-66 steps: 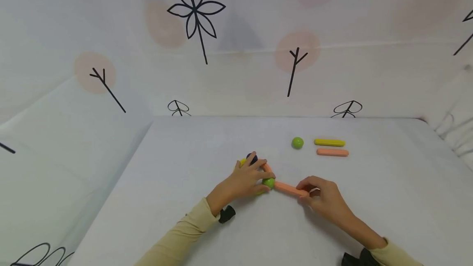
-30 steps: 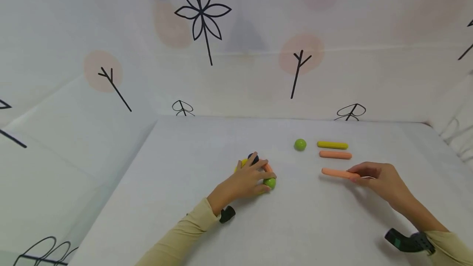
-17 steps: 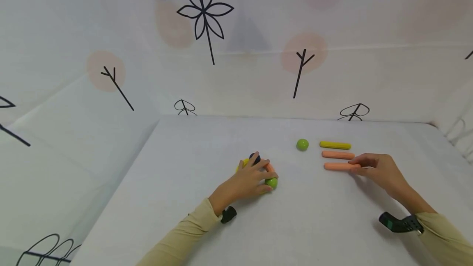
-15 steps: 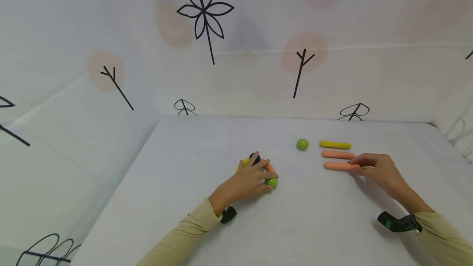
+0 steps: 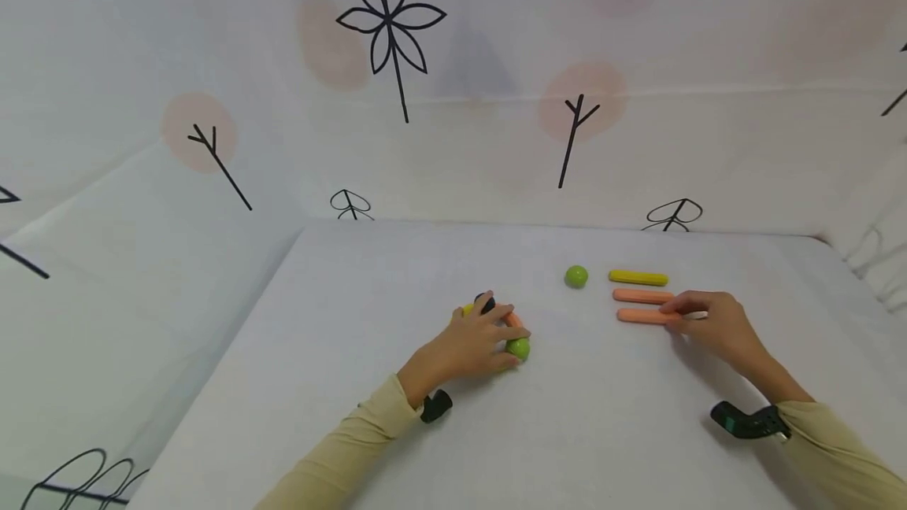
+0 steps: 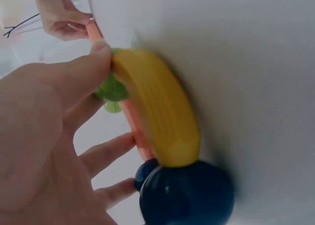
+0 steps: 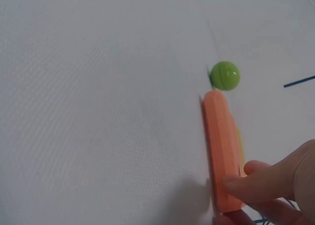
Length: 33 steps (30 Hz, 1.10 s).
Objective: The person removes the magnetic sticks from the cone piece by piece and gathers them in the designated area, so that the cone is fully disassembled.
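My left hand (image 5: pixel 464 345) holds a ring of curved rods and balls. In the left wrist view, its thumb lies against a yellow curved rod (image 6: pixel 165 112) beside a green ball (image 6: pixel 113 89). A navy ball (image 6: pixel 189 195) meets the rod's other end, and fingertips touch an orange curved rod (image 6: pixel 138 131) and a smaller-looking navy ball (image 6: pixel 144 172). Palm and fingers cover part of the ring in the head view. My right hand (image 5: pixel 716 329) pinches one end of a straight orange rod (image 5: pixel 638 316), which lies parallel to a second orange rod (image 5: pixel 638 296).
Behind the orange rods is a straight yellow rod (image 5: pixel 638 278), with a loose green ball (image 5: pixel 576 276) to its left. All are on a white table (image 5: pixel 567 431). A printed cloth (image 5: pixel 482 156) rises along the back edge. Each wrist carries a black device.
My right hand has carried the straight orange rod away from the ring's green ball, rightward and back, to beside the other orange rod. My left hand has stayed on the ring.
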Tool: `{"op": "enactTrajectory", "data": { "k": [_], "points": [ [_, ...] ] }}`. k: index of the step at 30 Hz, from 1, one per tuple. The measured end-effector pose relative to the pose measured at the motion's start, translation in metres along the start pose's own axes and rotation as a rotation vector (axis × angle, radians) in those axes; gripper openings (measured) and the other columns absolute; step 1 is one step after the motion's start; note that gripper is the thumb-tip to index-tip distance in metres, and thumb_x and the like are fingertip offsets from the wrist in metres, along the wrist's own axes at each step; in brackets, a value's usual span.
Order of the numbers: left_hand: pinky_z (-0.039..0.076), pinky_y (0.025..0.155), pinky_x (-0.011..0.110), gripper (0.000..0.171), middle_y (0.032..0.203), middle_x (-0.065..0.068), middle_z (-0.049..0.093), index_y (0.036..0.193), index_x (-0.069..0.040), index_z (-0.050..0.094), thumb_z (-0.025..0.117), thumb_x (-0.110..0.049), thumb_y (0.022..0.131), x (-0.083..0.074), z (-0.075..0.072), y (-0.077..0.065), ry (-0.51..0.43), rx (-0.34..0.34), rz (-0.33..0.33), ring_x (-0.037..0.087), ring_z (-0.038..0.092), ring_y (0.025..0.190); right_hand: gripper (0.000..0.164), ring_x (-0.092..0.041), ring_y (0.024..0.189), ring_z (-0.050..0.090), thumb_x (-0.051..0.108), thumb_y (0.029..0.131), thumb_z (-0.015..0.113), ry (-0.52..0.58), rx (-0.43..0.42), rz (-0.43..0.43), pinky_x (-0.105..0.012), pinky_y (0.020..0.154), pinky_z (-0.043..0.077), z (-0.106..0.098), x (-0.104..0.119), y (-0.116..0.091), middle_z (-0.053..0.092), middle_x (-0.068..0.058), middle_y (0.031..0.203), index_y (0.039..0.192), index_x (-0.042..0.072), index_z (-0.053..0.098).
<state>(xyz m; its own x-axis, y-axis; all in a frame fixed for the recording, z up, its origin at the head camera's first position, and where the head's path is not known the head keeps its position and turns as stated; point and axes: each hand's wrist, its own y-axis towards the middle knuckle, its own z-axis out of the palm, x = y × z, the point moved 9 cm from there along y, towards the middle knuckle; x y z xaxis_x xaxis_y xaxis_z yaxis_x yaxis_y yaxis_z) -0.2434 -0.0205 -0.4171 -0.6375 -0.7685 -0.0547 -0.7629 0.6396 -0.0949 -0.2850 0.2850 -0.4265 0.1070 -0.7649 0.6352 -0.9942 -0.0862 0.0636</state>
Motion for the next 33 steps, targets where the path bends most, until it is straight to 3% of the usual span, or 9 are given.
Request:
{"op": "enactTrajectory", "data": {
  "k": [5,9,13,15,21,26,29,33],
  "points": [
    [0.038,0.097,0.053,0.043,0.153,0.003,0.027,0.134,-0.032,0.054,0.059,-0.041,0.092,0.018,-0.006,-0.001,-0.203,-0.038,-0.039,0.026,0.023,0.139,0.02,-0.037,0.091,0.055,0.007,0.081,0.073,-0.034,-0.051,-0.045,-0.029,0.057,0.048,-0.006,0.009,-0.003,0.063,-0.024,0.103,0.099,-0.002,0.069],
    [0.039,0.099,0.047,0.044,0.152,0.006,0.026,0.134,-0.024,0.053,0.064,-0.023,0.092,0.039,-0.006,-0.004,-0.351,-0.12,-0.124,0.028,0.029,0.137,0.019,-0.034,0.088,0.056,0.013,0.082,0.074,-0.023,-0.084,-0.122,-0.023,0.058,0.046,-0.011,0.028,-0.005,0.066,-0.02,0.097,0.095,-0.001,0.07],
    [0.042,0.097,0.044,0.045,0.14,0.01,0.043,0.132,-0.017,0.054,0.065,-0.009,0.09,0.057,-0.007,-0.006,-0.464,-0.214,-0.221,0.029,0.043,0.127,0.021,-0.027,0.089,0.056,0.023,0.084,0.074,0.003,-0.01,-0.148,-0.022,0.065,0.047,0.0,0.05,-0.001,0.067,-0.011,0.093,0.093,0.004,0.071],
    [0.045,0.094,0.041,0.044,0.131,0.009,0.052,0.13,-0.015,0.056,0.064,-0.005,0.089,0.062,-0.007,-0.005,-0.52,-0.237,-0.235,0.026,0.05,0.118,0.018,-0.023,0.088,0.057,0.022,0.084,0.073,0.02,0.058,-0.166,-0.024,0.068,0.048,0.013,0.063,0.002,0.067,-0.008,0.095,0.093,0.006,0.071],
    [0.049,0.076,0.028,0.039,0.112,0.005,0.06,0.124,-0.017,0.061,0.062,0.001,0.089,0.068,0.002,0.01,-0.63,-0.175,-0.194,0.02,0.057,0.096,0.016,-0.02,0.086,0.06,0.012,0.085,0.071,0.163,0.294,-0.234,-0.027,0.067,0.051,0.063,0.107,0.008,0.065,-0.006,0.097,0.099,0.004,0.067],
    [0.048,0.076,0.027,0.038,0.112,0.004,0.062,0.123,-0.018,0.063,0.063,-0.001,0.088,0.062,0.005,0.021,-0.69,-0.099,-0.137,0.019,0.056,0.096,0.023,-0.02,0.078,0.058,0.013,0.086,0.07,0.246,0.419,-0.196,-0.03,0.061,0.052,0.108,0.131,0.019,0.062,-0.006,0.096,0.105,0.003,0.063],
    [0.047,0.078,0.027,0.039,0.111,0.005,0.062,0.124,-0.018,0.062,0.065,-0.003,0.088,0.057,0.005,0.025,-0.709,-0.075,-0.09,0.019,0.056,0.096,0.023,-0.019,0.071,0.055,0.013,0.084,0.071,0.27,0.426,-0.169,-0.031,0.057,0.052,0.129,0.137,0.025,0.061,-0.004,0.09,0.104,0.004,0.064],
    [0.047,0.08,0.027,0.039,0.111,0.005,0.063,0.125,-0.017,0.061,0.066,-0.005,0.088,0.056,0.005,0.027,-0.717,-0.069,-0.048,0.019,0.057,0.096,0.018,-0.018,0.067,0.051,0.018,0.082,0.074,0.244,0.371,-0.144,-0.028,0.055,0.047,0.142,0.141,0.031,0.06,-0.002,0.081,0.096,0.008,0.068]
  ]
}}
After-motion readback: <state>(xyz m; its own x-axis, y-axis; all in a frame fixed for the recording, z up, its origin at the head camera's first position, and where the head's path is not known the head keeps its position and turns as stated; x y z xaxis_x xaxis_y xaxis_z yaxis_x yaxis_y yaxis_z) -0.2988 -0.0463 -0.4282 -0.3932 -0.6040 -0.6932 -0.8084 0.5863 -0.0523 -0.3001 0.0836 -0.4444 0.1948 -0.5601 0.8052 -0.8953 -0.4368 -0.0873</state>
